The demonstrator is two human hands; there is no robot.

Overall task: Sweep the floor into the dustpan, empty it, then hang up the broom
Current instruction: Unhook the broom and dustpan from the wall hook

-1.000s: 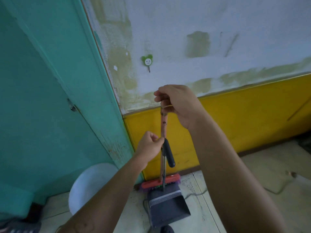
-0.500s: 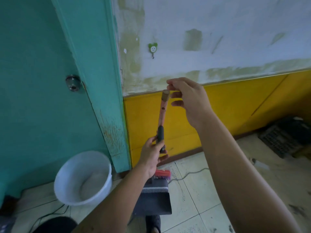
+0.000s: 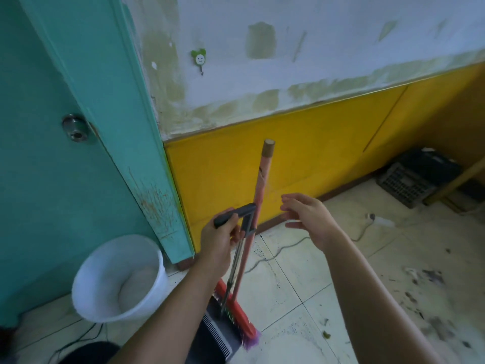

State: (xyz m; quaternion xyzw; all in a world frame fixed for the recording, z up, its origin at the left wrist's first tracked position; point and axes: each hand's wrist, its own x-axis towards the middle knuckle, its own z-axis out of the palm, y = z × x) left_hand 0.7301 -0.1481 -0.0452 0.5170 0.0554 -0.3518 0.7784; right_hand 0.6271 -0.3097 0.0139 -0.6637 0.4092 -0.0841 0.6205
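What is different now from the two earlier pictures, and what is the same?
The right hand let go of the top of the broom handle and dropped lower, now open beside it. The left hand still grips the dustpan handle; the wall hook remains empty.

The dustpan handle point(image 3: 234, 214) was gripped by the left hand point(image 3: 219, 240); the broom point(image 3: 260, 195) was seen upright beside it, the right hand point(image 3: 307, 219) spread nearby.
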